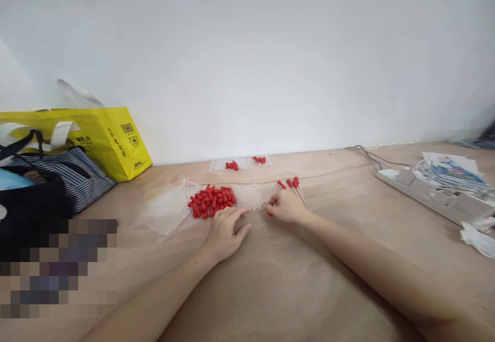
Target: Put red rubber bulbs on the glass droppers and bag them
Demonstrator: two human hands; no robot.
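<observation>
Where the tabletop (270, 290) is met by a pale wall (270, 63), a yellow bag (124, 148) with white handles is stood at the left, and before it a striped bag (83, 177) and a black bag (42, 197) are crowded together. The right side is taken up by a white power strip (419, 191) with adapters (407, 176) plugged in; grey cables (363, 148) are trailed behind it, printed sheets (452, 169) are stacked just beyond, and a crumpled white scrap (479, 240) is seen near its closer end. These are all set well apart from the hands.

Between them, glossy red pieces (211, 202), rounded at one end and narrowed at the other, are heaped on clear plastic (164, 213). Right of the heap, slim pale sticks (247, 196) are laid side by side (partly covered by the right hand (286, 205)), and a few at the far right are tipped with red. Two smaller red clusters (232, 165) are placed further back on a clear bag (215, 165).

The left hand (228, 231) is rested beside the heap, its fingers spread and released. The right fingers are curled, and one red piece (269, 214) is seen at their tips; whether it is gripped cannot be told.
</observation>
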